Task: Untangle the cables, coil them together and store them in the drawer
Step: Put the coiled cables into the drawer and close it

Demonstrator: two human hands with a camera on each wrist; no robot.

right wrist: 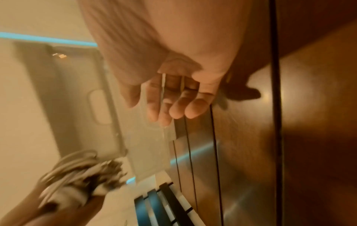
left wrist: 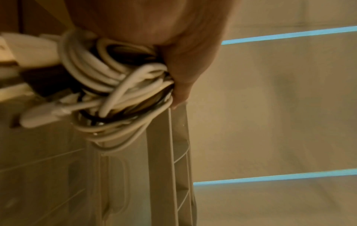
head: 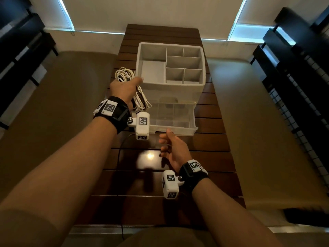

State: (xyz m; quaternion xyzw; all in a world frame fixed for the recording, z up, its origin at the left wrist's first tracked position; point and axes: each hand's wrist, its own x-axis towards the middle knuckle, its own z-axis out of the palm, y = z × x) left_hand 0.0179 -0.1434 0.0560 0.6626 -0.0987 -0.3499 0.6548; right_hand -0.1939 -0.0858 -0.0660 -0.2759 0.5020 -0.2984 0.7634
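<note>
My left hand grips a coil of white and dark cables in the air by the front left corner of the grey organizer. The left wrist view shows the coiled cables bunched under my left hand, thumb tip touching the organizer's rim. The clear drawer at the organizer's base is pulled out toward me, with nothing visible inside. My right hand pinches its clear front handle, thumb above and fingers curled below. In the blurred right wrist view my right hand is on the drawer's clear front.
The organizer stands on a dark slatted wooden table; its open top holds several empty compartments. A thin black cord runs across the table and off its near edge. Beige floor lies on both sides, dark furniture further out.
</note>
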